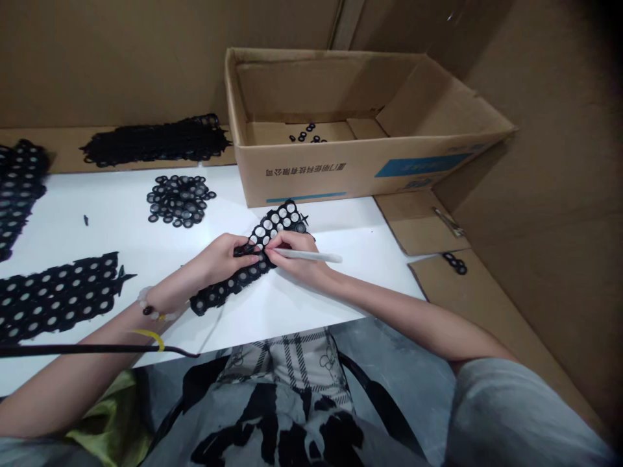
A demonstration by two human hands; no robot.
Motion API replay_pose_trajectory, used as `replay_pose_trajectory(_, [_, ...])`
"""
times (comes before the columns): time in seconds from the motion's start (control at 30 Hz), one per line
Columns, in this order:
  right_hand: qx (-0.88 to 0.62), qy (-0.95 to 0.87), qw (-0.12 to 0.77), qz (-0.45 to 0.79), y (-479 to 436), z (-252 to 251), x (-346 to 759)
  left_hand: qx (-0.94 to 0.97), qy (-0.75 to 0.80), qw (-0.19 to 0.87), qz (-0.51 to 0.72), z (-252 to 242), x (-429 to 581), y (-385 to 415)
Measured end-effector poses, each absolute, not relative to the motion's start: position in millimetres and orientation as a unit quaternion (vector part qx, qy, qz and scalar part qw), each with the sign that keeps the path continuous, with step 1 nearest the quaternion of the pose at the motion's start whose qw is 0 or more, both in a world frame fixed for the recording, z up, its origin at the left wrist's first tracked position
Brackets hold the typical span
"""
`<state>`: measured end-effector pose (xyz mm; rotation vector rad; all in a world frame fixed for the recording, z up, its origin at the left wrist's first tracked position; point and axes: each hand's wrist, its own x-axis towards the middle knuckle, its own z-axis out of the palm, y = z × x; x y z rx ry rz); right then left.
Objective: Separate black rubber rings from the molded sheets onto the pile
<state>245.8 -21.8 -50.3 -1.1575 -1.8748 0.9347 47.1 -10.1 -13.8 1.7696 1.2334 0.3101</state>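
A black perforated strip (274,224) full of round holes lies slanted on the white table (341,285). My left hand (228,255) presses down on the strip's middle, fingers curled onto it. My right hand (296,256) pinches a thin white pen-like tool (311,257), its tip against the strip next to my left fingertips. The strip's lower end (214,297) reaches toward the table's near edge.
An open cardboard box (350,170) stands behind the strip with a few black rings (306,135) inside. A pile of loose black rings (180,200) lies at centre left. More perforated strips (53,292) lie left, a stack (156,141) at the back. Cardboard walls surround.
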Motion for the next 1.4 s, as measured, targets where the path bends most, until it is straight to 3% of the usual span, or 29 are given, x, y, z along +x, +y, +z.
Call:
replay_pose_trajectory(0.3, [-0.491,-0.653,0.440,0.372,-21,-50,253,0.760,0.547,0.352,0.021,-6,32,1])
replay_pose_trajectory(0.47, [-0.424,-0.676,0.423,0.430,-21,-51,251,0.753,0.546,0.364,0.054,-10,38,-4])
replay_pose_trajectory(0.77, [-0.446,-0.688,0.378,0.429,-19,-47,250,0.765,0.519,0.373,0.075,-9,42,-10])
replay_pose_trajectory(1.4, [-0.452,-0.643,0.398,0.473,-16,-50,253,0.706,0.532,0.440,0.156,-10,50,-12])
